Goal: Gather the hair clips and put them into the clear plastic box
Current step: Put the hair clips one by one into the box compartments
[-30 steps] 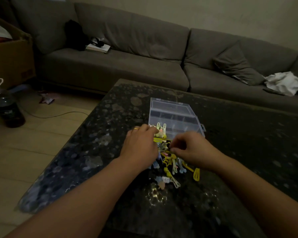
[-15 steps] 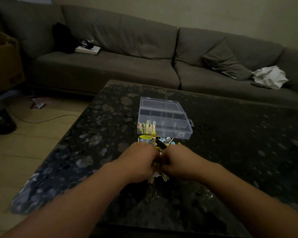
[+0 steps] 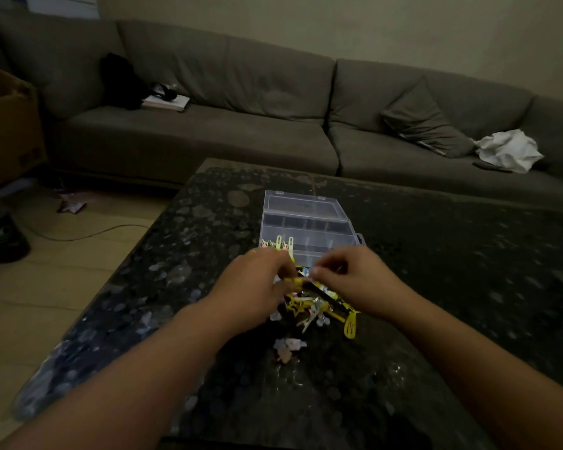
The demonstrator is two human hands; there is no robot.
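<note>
Table (image 3: 436,261): dark speckled stone top, fills centre and right of frame, near corner at lower left. On it, centre: clear box (image 3: 306,222), lid open and lying flat toward the top of the frame, a few yellow clips standing in its near left compartment. Just below the box: heap of clips (image 3: 316,306), mostly yellow. One pale clip (image 3: 288,347) lies apart, just below the heap.

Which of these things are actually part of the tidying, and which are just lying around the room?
Part of the job:
- hair clips piled on the table
- clear box, lid open
- left hand and right hand, both in the pile

Just lying about:
- sofa
- cushion
- white cloth
- book
- cardboard box
- bottle
</note>
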